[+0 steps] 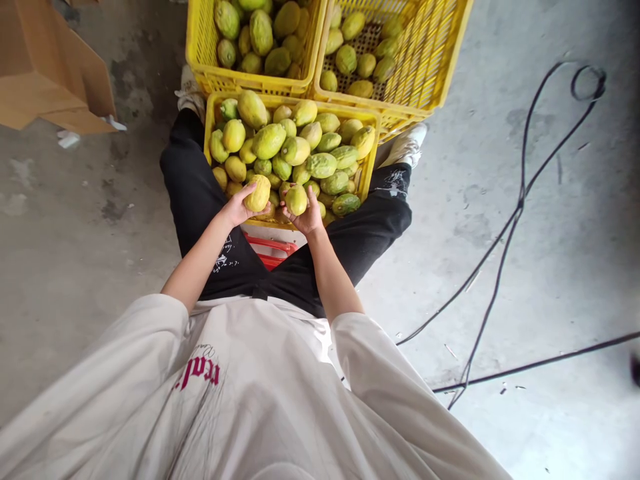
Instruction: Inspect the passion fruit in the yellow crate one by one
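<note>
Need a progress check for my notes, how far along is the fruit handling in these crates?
Some looks done: the far left crate is well filled and the far right crate holds a few fruits. In hand: the left hand holds a yellowish fruit, and the right hand holds a greener fruit, both over the near crate. Left: that near crate is heaped with fruit.
</note>
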`<control>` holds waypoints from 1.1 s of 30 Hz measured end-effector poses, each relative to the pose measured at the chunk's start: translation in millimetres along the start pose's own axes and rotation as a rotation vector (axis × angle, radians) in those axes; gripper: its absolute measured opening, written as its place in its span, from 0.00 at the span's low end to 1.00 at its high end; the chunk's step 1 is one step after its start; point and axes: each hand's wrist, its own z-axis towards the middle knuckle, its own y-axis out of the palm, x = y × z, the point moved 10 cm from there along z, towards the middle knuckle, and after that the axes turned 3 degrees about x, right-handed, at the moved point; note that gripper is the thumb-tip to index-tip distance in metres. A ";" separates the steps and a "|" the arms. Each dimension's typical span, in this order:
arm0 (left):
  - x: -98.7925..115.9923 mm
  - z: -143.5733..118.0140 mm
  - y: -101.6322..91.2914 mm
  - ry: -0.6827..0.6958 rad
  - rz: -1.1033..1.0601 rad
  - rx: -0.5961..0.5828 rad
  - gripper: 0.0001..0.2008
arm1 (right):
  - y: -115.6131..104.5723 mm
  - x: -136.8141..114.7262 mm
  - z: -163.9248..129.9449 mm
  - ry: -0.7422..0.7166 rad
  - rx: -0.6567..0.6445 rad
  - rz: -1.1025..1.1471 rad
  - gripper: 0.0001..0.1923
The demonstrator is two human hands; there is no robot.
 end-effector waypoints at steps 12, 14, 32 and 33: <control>14.5 -18.1 15.4 0.067 0.064 -0.006 0.20 | -3.2 2.2 -7.0 0.019 0.029 -0.071 0.13; 12.9 -19.0 14.2 0.064 0.042 0.023 0.16 | -6.4 3.4 -7.3 0.047 0.054 -0.111 0.11; 6.0 -12.3 12.6 0.059 0.108 -0.034 0.14 | 15.1 8.9 -25.1 0.139 -0.011 -0.121 0.11; 7.7 -13.1 12.5 0.059 0.100 -0.034 0.16 | 14.7 9.0 -24.2 0.143 -0.009 -0.093 0.12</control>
